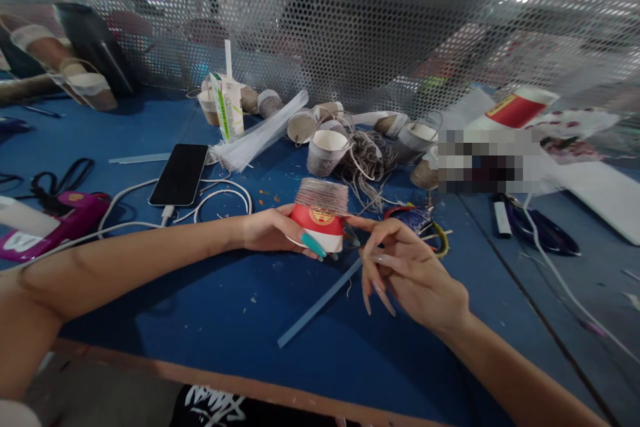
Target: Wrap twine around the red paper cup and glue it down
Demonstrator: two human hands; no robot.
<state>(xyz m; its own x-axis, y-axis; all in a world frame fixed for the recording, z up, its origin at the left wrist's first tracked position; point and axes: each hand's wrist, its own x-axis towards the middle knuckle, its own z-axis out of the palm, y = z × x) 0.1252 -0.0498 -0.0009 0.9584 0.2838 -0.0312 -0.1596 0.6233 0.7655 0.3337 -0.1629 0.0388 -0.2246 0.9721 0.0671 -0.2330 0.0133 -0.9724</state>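
Note:
My left hand (pixel 273 230) grips a red and white paper cup (pixel 320 221) with a gold emblem, its upper part wound with thin brownish string. The cup stands just above the blue table (pixel 210 320). My right hand (pixel 405 267) is next to the cup on its right, fingers spread and curved, one fingertip close to the cup's side; whether it pinches a string end is unclear. A light blue stick (pixel 320 303) lies on the table under my right hand.
Behind the cup lie several paper cups (pixel 327 147) and a tangle of string (pixel 370 160). A black phone (pixel 180 173) on a white cable, a glue gun (pixel 60 220), a glue tube (pixel 227 103), clear sticks (pixel 260 133) and scissors (pixel 540 227) lie around. A mesh screen (pixel 350 27) closes the back.

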